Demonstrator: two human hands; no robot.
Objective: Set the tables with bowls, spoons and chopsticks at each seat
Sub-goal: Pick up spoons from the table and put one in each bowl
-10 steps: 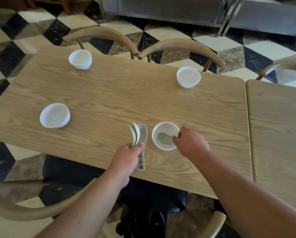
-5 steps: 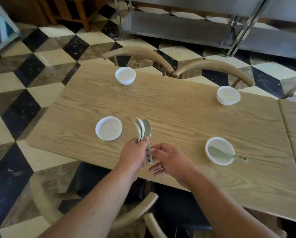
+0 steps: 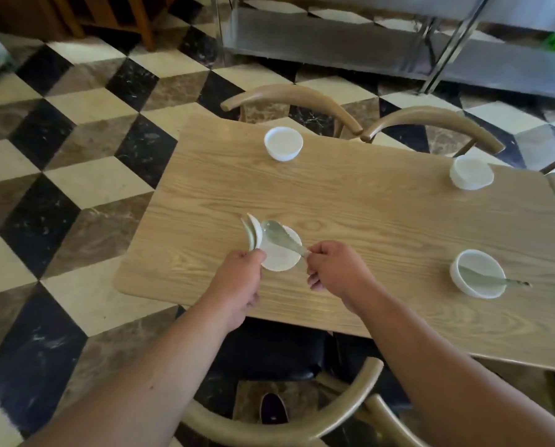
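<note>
At frame centre, the right hand (image 3: 337,272) pinches a spoon (image 3: 277,237) by its handle over a bowl (image 3: 281,256); the left hand (image 3: 239,279) clamps spare spoons (image 3: 253,235).

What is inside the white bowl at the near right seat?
A pale green ceramic spoon lies in the white bowl, handle poking over its right rim. Nothing else shows inside; the spot beneath the spoon is covered.
</note>
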